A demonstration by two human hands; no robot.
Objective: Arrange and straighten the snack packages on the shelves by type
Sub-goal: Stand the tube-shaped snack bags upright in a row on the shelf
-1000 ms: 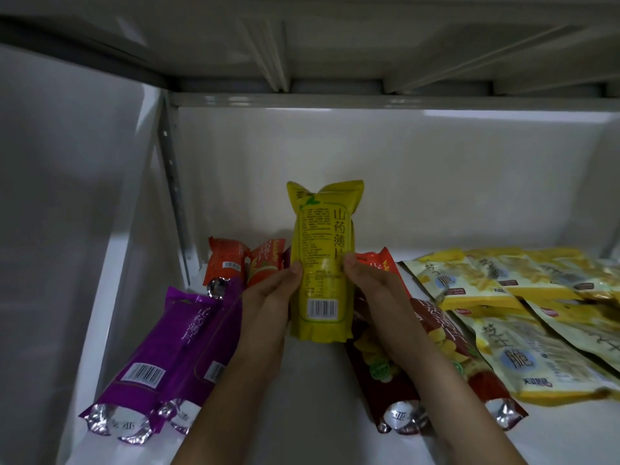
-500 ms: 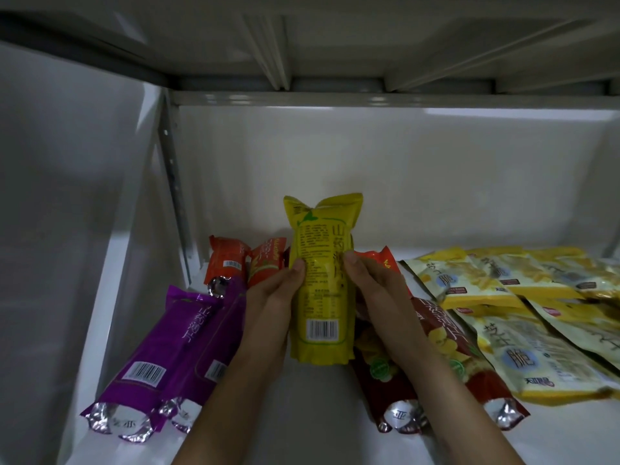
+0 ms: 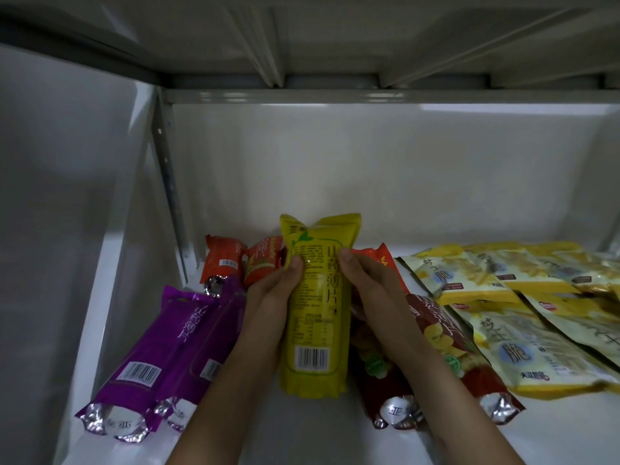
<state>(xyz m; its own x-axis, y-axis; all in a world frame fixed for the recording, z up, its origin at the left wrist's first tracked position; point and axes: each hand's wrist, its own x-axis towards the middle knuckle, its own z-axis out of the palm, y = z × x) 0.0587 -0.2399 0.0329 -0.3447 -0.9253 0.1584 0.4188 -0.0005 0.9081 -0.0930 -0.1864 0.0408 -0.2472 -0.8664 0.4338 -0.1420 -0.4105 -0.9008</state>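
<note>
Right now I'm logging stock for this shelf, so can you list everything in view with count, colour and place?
Tall pack: one, yellow, centre of the shelf, barcode side facing the camera, held between both hands.
Tube packs: two, purple, lying side by side at left, foil ends toward the front.
Small packs: two, orange-red, back left near the rear wall.
Dark red packs: at least two, right of centre, partly behind the right arm.
Flat bags: several, pale yellow, overlapping at right; exact count unclear.
Shelf: one, white.
Left hand: grips the yellow pack's left edge.
Right hand: grips its right edge.
</note>
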